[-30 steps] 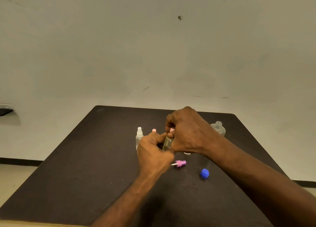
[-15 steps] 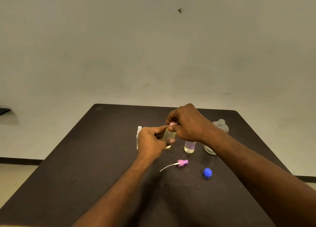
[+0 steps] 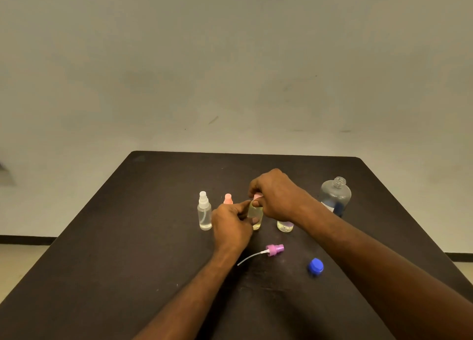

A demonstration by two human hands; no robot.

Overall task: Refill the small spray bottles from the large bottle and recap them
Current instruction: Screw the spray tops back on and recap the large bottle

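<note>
My left hand (image 3: 231, 227) grips the body of a small yellowish spray bottle (image 3: 255, 215) standing on the dark table (image 3: 128, 237). My right hand (image 3: 277, 195) is closed on that bottle's pink spray cap (image 3: 257, 196). Left of it stand a clear bottle with a white sprayer (image 3: 204, 214) and a bottle with an orange-pink top (image 3: 227, 199), mostly hidden by my left hand. An uncapped small bottle (image 3: 285, 226) sits under my right wrist. The large clear bottle (image 3: 335, 196) stands open at the right.
A loose pink sprayer with its dip tube (image 3: 271, 251) lies on the table in front of the bottles. A blue cap (image 3: 315, 266) lies to its right. A pale wall rises behind the table's far edge.
Both hands with the yellowish bottle have moved down until the bottle stands on the table. The orange-topped bottle shows again behind my left hand.
</note>
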